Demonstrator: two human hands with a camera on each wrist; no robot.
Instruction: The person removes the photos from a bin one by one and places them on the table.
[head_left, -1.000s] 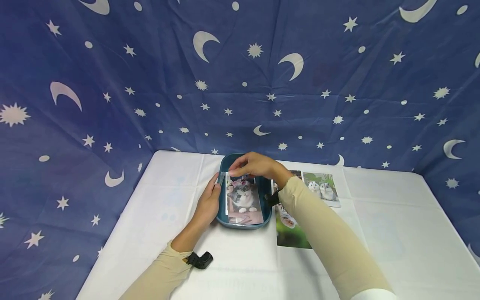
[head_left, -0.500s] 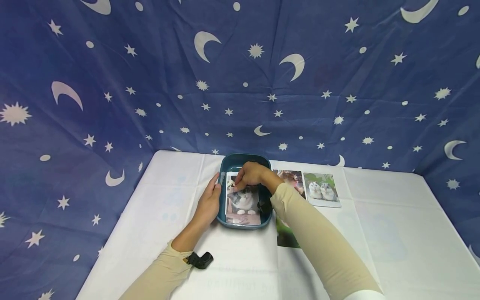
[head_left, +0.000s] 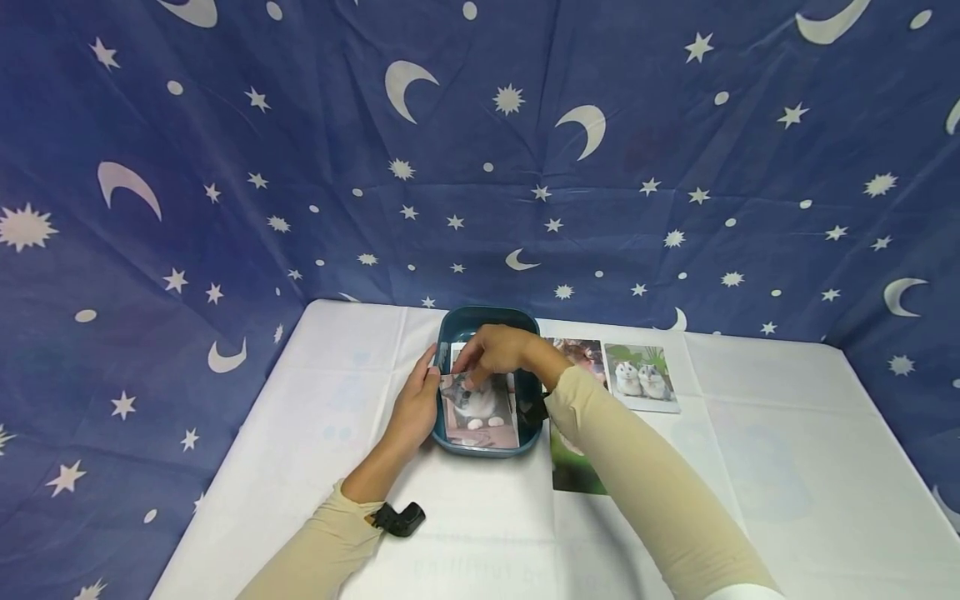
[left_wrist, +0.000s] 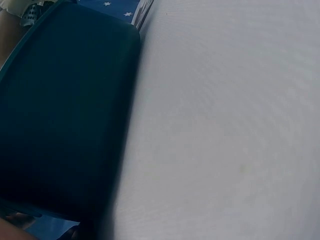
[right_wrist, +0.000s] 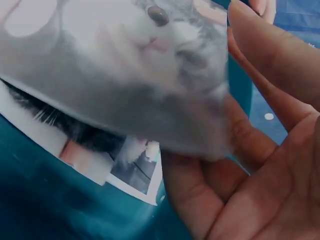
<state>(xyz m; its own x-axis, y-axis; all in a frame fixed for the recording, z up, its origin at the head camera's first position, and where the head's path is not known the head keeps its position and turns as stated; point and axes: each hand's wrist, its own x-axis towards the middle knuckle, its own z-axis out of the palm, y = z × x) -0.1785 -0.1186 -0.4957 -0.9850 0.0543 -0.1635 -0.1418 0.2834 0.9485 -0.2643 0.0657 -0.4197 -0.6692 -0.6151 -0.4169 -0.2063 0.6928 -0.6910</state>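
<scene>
right hand (head_left: 498, 352) pinches cat photo (head_left: 483, 423) at the tray (head_left: 487, 316)

the grip is on the cat photo's far edge, thumb on the printed face and fingers behind it. the photo sits within the blue-green tray's rim, its upper left corner by the left side, near the left hand (head_left: 414, 410). that hand rests against the tray's left wall, fingers looking straight along it. under the held photo i can see other pictures (right_wrist: 87, 140) lying in the tray, one showing dark fur.

just right of the tray a reddish photo (head_left: 588, 357) lies partly behind the right arm, with a hamster photo (head_left: 641, 379) right beside it. nearer the person, a green photo (head_left: 576, 471) is partly covered by the tan right sleeve (head_left: 645, 475). a black device (head_left: 400, 520) is on the left wrist. everything rests on a white tablecloth (head_left: 465, 533), and behind hangs a blue cloth (head_left: 480, 233) printed with moons and stars.
</scene>
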